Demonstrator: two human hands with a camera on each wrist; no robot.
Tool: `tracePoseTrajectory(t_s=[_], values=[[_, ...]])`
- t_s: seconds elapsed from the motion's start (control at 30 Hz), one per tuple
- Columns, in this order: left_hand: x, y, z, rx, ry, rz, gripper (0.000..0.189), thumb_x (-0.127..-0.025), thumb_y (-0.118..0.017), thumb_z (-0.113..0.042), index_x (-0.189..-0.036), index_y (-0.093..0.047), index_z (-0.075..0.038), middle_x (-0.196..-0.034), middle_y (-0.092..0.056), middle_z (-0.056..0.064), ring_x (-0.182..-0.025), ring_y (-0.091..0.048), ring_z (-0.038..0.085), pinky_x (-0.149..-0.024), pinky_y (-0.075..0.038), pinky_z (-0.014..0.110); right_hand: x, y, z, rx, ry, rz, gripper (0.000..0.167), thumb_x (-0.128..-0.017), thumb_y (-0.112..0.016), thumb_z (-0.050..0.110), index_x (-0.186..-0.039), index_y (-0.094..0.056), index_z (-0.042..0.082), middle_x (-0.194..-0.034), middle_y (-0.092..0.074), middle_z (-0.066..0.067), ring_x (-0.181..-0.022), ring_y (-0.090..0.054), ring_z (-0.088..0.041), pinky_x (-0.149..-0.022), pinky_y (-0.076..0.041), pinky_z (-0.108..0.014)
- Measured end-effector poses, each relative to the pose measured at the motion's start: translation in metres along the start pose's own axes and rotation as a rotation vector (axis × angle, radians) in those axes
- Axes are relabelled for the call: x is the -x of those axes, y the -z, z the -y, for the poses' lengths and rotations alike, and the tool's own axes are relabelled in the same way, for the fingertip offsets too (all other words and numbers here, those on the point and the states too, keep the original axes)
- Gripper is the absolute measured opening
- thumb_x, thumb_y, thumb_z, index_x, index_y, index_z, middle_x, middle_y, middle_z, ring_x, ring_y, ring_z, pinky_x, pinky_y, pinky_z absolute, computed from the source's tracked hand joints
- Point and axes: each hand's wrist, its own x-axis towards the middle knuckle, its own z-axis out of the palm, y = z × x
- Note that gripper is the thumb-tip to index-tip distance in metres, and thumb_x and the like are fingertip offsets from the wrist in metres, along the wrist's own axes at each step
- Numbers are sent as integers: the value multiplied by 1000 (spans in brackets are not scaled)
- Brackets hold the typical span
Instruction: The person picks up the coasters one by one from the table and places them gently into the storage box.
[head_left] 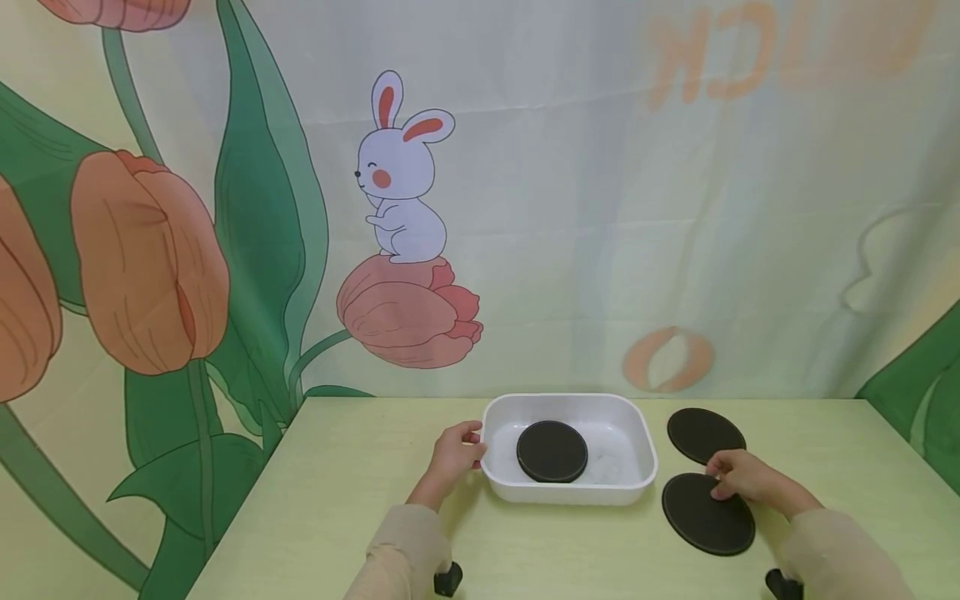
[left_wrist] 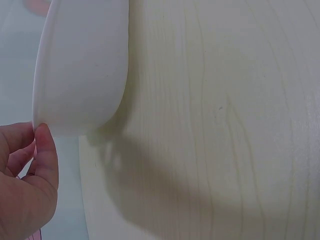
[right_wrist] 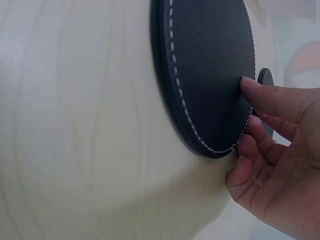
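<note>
So the left hand [head_left: 453,450] pinches the left end of the white tray [head_left: 570,494] between thumb and fingers, probably to steady it. One black coaster [head_left: 552,452] sits inside, toward the left. Right of the tray, the right hand [head_left: 753,481] pinches the near stitched coaster [head_left: 705,521], thumb on top, likely because a flat disc offers only its edge. Can't tell if it's off the bench [head_left: 555,550]. The far coaster [head_left: 701,432] lies just beyond.

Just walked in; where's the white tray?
In the head view, the white tray sits right of centre on the table, between the left hand and two black discs.
</note>
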Motion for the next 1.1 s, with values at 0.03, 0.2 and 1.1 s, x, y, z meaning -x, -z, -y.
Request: tracePoseTrajectory(t_s=[0.03,0.2,1.1], values=[[0,0,0,-1,0,0,40,-80,-56,2,-120,-50,3,-94,-54,13,-72,-52,14,-59,-53,21,0,0,0,4,0,-1,24,-65,-65,-6,-84,-49,-8,-71,-44,-2,-48,-33,-9,-43,-31,-20],[0,0,0,-2,-7,1,40,-80,-56,3,-120,-50,4,-94,-54,14,-73,-53,14,-59,-53,22,0,1,0,22,10,14,23,-66,-65,-6,-81,-48,-7,-62,-37,1,-51,-34,-11,-45,-32,-21],[-1,-1,4,26,-33,6,40,-80,-55,4,-119,-50,6,-90,-52,12,-72,-52,13,-59,-53,22,-1,-2,3,125,-29,-30,17,-67,-62,-5,-79,-49,-6,-74,-45,-5,-68,-40,-17,-57,-35,-26]])
